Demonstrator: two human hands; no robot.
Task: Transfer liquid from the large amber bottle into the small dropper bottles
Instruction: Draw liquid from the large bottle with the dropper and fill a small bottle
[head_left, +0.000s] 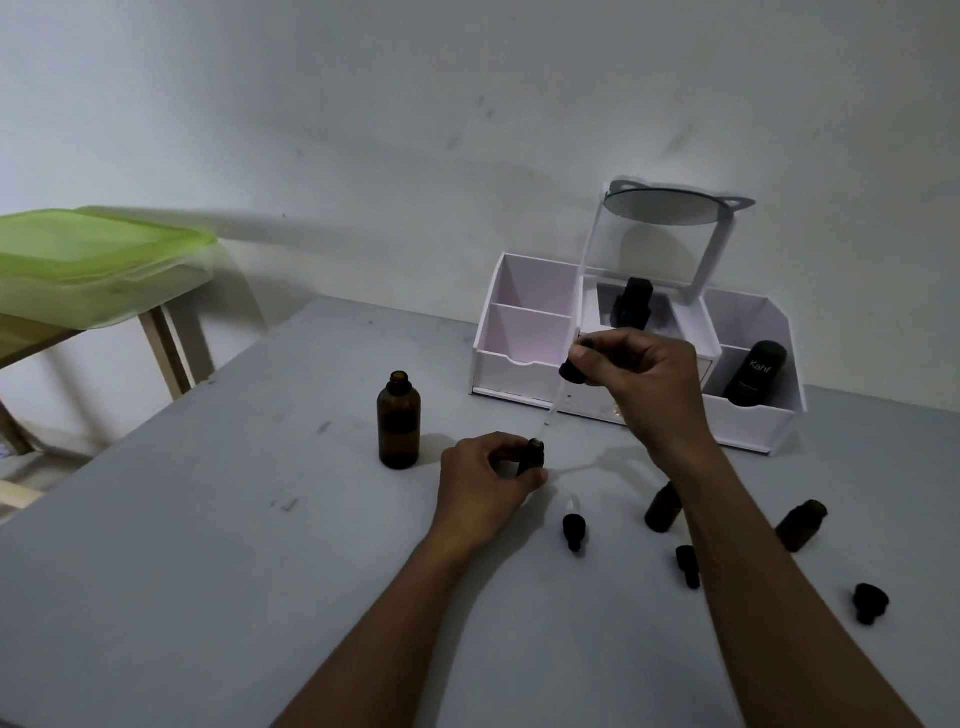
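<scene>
A large amber bottle (399, 421) is showing deep brown on a plain grey table (208, 545). Small dropper bottles (801, 525) right of the right hand (644, 384) are reading the same amber, their dropper caps (574, 530) black. Behind that hand, a white organizer (524, 364) is carrying a pale pink tint and a black white-lettered bottle (756, 374). A container lid (98, 244) far left of the left hand (485, 483) is glowing lime green.
</scene>
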